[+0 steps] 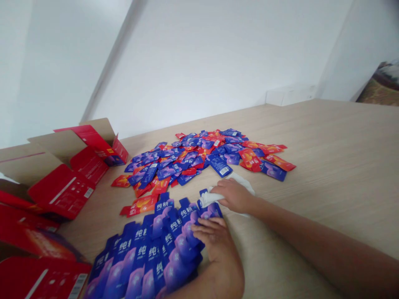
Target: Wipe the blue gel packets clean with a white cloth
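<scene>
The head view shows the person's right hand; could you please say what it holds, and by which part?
The right hand grips a crumpled white cloth by its bunched middle, under the palm.

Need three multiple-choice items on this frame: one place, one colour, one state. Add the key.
1. Where is the opened red cardboard carton? A) right of the sachets B) left of the sachets C) on the person's lap
2. What colours are the loose rectangular sachets in the heap? A) blue and red B) green and yellow C) black and white
3. What is the right hand doing? A) resting open on the carton B) hanging in the air, empty C) closed on a soft white cloth

1 B: the carton lies left of the heap.
2 A: blue and red sachets fill it.
3 C: the cloth shows under its fingers.
</scene>
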`<action>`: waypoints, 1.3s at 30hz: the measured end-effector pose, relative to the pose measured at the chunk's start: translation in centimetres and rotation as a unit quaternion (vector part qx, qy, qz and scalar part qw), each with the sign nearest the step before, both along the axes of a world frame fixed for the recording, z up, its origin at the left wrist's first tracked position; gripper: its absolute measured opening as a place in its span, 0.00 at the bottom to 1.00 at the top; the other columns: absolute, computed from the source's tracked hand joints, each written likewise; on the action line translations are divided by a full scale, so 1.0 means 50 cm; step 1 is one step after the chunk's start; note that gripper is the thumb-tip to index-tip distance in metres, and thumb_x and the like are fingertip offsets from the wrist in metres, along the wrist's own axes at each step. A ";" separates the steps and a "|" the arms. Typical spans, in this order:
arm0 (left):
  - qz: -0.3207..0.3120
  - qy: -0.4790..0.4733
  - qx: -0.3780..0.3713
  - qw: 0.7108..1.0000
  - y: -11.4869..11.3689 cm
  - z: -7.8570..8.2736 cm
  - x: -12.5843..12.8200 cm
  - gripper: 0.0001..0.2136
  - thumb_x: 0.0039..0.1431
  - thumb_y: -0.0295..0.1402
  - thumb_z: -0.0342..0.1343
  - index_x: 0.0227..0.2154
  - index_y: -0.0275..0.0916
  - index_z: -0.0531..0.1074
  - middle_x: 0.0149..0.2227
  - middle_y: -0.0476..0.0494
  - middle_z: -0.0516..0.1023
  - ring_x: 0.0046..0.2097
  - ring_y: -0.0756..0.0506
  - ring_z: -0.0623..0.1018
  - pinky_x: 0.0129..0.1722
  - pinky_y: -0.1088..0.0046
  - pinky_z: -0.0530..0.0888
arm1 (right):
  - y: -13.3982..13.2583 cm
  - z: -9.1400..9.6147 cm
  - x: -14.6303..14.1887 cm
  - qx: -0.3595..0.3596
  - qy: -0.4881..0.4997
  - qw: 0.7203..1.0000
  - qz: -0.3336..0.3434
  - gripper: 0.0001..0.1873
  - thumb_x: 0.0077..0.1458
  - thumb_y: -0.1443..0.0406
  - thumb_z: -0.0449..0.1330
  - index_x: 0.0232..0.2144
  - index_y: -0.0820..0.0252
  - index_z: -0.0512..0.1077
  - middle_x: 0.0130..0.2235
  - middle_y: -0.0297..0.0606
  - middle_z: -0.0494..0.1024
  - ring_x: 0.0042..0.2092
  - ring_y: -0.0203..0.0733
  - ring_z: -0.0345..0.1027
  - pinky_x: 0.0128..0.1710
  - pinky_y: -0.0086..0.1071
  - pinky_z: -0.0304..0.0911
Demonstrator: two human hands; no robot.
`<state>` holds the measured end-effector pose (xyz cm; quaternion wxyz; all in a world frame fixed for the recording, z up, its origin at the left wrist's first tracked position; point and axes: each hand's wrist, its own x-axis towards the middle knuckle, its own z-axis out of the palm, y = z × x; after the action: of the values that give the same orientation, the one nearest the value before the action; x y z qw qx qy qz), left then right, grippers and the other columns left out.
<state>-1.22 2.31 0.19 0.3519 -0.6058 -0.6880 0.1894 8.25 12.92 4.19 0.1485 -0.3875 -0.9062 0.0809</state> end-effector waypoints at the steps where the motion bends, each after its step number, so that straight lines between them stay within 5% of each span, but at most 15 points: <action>1: 0.000 -0.002 -0.002 1.000 -0.001 0.001 0.001 0.14 0.53 0.19 0.46 0.40 0.31 0.73 0.43 0.25 0.77 0.42 0.32 0.77 0.37 0.54 0.74 | -0.005 0.004 -0.003 0.004 0.008 1.000 0.009 0.16 0.54 0.64 0.56 0.47 0.57 0.68 0.39 0.40 0.71 0.44 0.44 0.61 0.43 0.36 0.50; 6: 0.000 -0.031 -0.019 0.999 -0.001 0.010 0.002 0.16 0.53 0.18 0.44 0.41 0.30 0.73 0.41 0.24 0.78 0.42 0.31 0.77 0.38 0.52 0.74 | -0.024 0.007 -0.025 -0.025 0.004 0.997 0.067 0.14 0.53 0.63 0.57 0.44 0.54 0.70 0.40 0.38 0.71 0.44 0.43 0.62 0.43 0.35 0.49; 14: -0.002 -0.019 -0.006 1.000 0.000 0.005 -0.001 0.14 0.53 0.19 0.45 0.38 0.30 0.73 0.41 0.23 0.77 0.41 0.31 0.77 0.37 0.55 0.75 | 0.002 0.000 -0.001 -0.014 -0.032 0.999 -0.017 0.13 0.54 0.63 0.57 0.44 0.56 0.70 0.39 0.40 0.71 0.44 0.45 0.62 0.42 0.36 0.49; 21: -0.013 -0.019 -0.019 1.000 -0.004 0.011 -0.002 0.15 0.53 0.19 0.45 0.41 0.30 0.72 0.42 0.25 0.77 0.42 0.32 0.77 0.38 0.52 0.74 | -0.026 0.009 -0.024 -0.025 -0.014 0.999 0.045 0.14 0.53 0.63 0.58 0.43 0.56 0.70 0.40 0.40 0.71 0.44 0.45 0.61 0.43 0.37 0.48; 28: -0.016 -0.012 0.001 1.000 -0.005 0.016 -0.002 0.15 0.53 0.17 0.44 0.38 0.30 0.73 0.42 0.26 0.78 0.41 0.34 0.78 0.36 0.56 0.75 | 0.002 0.000 0.001 -0.010 -0.034 0.999 -0.038 0.12 0.55 0.63 0.56 0.43 0.56 0.69 0.39 0.40 0.72 0.44 0.45 0.62 0.42 0.36 0.48; 36: -0.015 -0.088 -0.008 0.996 -0.004 0.027 0.001 0.16 0.53 0.16 0.43 0.39 0.26 0.73 0.41 0.23 0.77 0.42 0.31 0.77 0.37 0.53 0.75 | -0.033 0.012 -0.029 -0.017 -0.012 0.999 0.046 0.13 0.53 0.62 0.58 0.42 0.54 0.70 0.40 0.38 0.71 0.43 0.44 0.62 0.42 0.36 0.49; 39: -0.015 -0.098 -0.013 0.995 -0.006 0.030 0.002 0.16 0.53 0.15 0.43 0.40 0.26 0.73 0.43 0.22 0.76 0.43 0.31 0.77 0.38 0.53 0.74 | -0.021 0.002 -0.023 -0.029 -0.027 0.999 0.024 0.13 0.54 0.62 0.57 0.43 0.55 0.69 0.40 0.40 0.72 0.44 0.44 0.62 0.42 0.36 0.49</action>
<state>-1.12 2.03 1.66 0.2780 -0.6359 -0.7076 0.1333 7.10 11.89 4.31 0.1105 -0.3721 -0.9161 0.0999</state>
